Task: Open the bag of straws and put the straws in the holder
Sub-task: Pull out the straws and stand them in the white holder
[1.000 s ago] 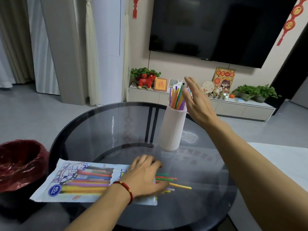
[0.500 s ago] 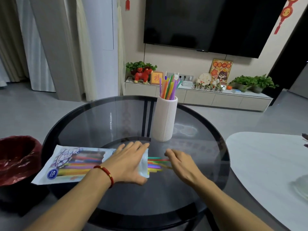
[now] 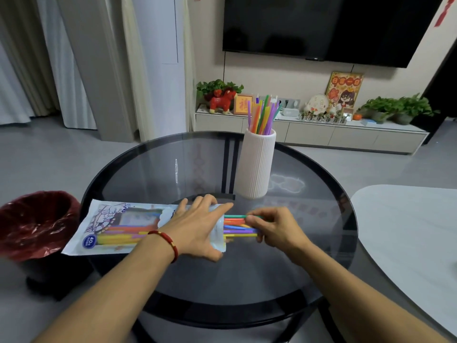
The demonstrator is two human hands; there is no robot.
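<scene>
A: Nearest?
B: Two bare forearms reaching in from the bottom edge, a red bracelet [image 3: 165, 240] on the left wrist.

A: Left hand [image 3: 195, 229]?
B: Spread flat, fingers straight, pressing down on the open end of the bag [image 3: 108, 226]. Not gripping anything.

A: Right hand [image 3: 277, 230]?
B: Just right of the bag mouth. Fingers curled, pinching the ends of the straws [image 3: 238, 226] sticking out of the bag.

A: Bag itself?
B: Lying flat on the table [image 3: 247, 288], lengthwise left to right, closed end toward the left rim, mouth under the left hand. Printed front, clear window with more coloured straws inside.

A: Loose straws?
B: A small bundle, green, orange, yellow, purple, blue, half out of the mouth, lying across the glass between the two hands.

A: Table?
B: Round, dark glass with a black rim.

A: Beside it?
B: On the left, low on the floor, a bin [image 3: 34, 224] lined with red plastic. On the right, a white tabletop [image 3: 408, 233].

A: Further back?
B: Holder [image 3: 256, 164], white, ribbed, upright on the glass, beyond the hands and a little right. Already holding a fan of straws, tips above its rim.

A: Beyond that?
B: Low cabinet [image 3: 321, 134] along the wall, with plants, a red toy horse [image 3: 222, 100] and framed pictures. Above it, a dark TV [image 3: 321, 26]. Curtains far left.
</scene>
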